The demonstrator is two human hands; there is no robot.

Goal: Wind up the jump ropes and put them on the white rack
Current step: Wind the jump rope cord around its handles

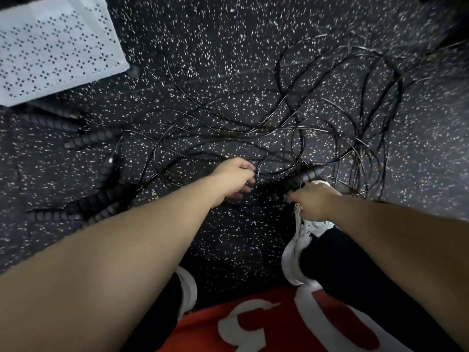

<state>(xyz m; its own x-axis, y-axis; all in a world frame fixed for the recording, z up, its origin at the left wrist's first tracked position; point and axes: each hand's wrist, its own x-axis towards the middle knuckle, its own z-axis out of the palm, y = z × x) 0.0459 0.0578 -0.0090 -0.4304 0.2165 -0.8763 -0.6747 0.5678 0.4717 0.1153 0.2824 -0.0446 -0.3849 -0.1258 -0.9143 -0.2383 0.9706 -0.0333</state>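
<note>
Several black jump ropes lie tangled on the speckled floor, their thin cords [330, 118] looping across the middle and right. Ribbed black handles lie at the left [94, 138] and lower left [101, 199]. My left hand [234, 180] reaches down and its curled fingers pinch a cord near the centre. My right hand [314, 201] grips one ribbed handle [308, 175], which sticks up and to the right out of the fist. The white perforated rack [50, 49] sits at the top left, well away from both hands.
The floor is dark rubber with white flecks. My white shoes [294, 260] and dark trouser legs stand just below the hands. A red shirt with white lettering [279, 323] fills the bottom edge.
</note>
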